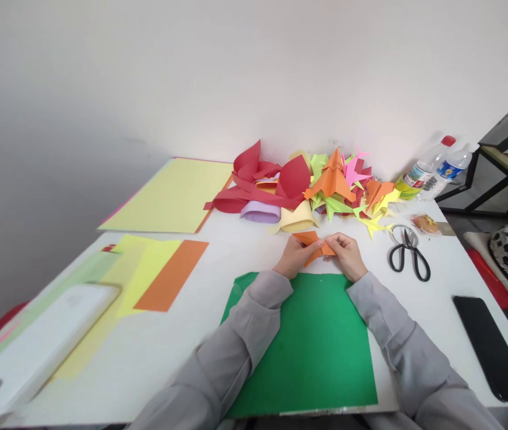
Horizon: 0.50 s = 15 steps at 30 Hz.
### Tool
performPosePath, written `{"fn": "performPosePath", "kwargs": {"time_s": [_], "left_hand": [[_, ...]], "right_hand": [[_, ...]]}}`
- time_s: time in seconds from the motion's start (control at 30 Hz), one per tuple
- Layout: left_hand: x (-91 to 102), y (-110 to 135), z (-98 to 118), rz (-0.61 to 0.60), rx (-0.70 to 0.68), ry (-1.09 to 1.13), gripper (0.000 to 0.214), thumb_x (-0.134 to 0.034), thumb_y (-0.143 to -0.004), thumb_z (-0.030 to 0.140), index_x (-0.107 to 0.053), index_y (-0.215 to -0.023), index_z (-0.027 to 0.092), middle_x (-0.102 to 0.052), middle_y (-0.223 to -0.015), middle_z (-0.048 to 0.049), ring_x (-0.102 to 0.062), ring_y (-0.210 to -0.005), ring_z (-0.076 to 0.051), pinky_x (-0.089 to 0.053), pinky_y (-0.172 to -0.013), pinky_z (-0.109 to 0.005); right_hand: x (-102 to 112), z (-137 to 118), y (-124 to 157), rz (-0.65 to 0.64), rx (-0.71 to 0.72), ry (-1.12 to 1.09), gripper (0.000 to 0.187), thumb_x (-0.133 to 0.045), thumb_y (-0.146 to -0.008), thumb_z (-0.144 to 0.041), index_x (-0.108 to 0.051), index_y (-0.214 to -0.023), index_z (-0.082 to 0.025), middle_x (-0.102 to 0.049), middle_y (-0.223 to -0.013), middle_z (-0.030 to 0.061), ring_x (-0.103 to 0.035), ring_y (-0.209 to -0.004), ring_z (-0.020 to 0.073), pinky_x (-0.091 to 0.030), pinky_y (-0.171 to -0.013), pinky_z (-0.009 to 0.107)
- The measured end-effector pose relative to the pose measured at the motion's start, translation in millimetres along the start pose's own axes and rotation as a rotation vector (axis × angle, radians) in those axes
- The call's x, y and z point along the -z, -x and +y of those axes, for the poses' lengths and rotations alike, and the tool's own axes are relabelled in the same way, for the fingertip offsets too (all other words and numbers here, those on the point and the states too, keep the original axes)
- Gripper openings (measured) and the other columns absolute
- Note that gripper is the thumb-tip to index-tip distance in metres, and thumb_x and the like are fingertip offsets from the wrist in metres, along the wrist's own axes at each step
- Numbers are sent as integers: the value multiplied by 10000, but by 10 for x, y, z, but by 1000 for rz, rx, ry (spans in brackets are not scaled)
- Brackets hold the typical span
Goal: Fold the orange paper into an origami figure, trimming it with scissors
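Observation:
A small folded piece of orange paper (307,237) is held between my two hands, just beyond the far edge of a green sheet (320,340). My left hand (297,255) pinches its left part with thumb and fingers. On the other side, my right hand (345,252) grips the right end between thumb and forefinger. Several creases and pointed flaps show on the paper, though my fingers cover part of it. Behind my hands lies a pile of folded paper figures, with an orange paper plane (333,179) on top.
Black-handled scissors (409,254) lie to the right, with a black phone (493,346) nearer me. Two bottles (428,164) stand at the back right. Loose orange paper (173,276), a white device (43,346) and a large yellow sheet (173,197) are at left. Red paper shapes (254,179) rest against the wall.

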State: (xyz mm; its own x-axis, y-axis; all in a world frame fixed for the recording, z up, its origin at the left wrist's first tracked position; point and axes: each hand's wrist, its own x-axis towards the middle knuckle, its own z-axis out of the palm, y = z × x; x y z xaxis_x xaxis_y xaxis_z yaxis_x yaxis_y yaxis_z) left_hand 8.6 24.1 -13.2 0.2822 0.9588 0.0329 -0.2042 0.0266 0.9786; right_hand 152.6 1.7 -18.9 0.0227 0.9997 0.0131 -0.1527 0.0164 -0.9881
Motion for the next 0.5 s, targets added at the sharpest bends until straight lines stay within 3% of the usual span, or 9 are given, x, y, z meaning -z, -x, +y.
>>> {"fn": "performPosePath", "kwargs": {"time_s": [0.2, 0.5], "left_hand": [[1, -6, -12, 9, 46, 6, 293, -776, -577, 368, -612, -603, 127, -569, -567, 13, -479, -538, -95, -370, -510, -224], [27, -37, -84, 40, 38, 112, 267, -770, -594, 336, -611, -610, 122, -593, -581, 9, -517, -554, -97, -404, -525, -221]], "right_hand": [[-8, 10, 2, 53, 24, 58, 311, -675, -714, -470, -609, -665, -171, -603, -474, -22, -516, -399, 96, -430, -408, 226], [10, -26, 18, -28, 14, 36, 290, -750, -645, -404, -651, -746, -150, -669, -552, 14, -570, -453, 112, -463, -482, 237]]}}
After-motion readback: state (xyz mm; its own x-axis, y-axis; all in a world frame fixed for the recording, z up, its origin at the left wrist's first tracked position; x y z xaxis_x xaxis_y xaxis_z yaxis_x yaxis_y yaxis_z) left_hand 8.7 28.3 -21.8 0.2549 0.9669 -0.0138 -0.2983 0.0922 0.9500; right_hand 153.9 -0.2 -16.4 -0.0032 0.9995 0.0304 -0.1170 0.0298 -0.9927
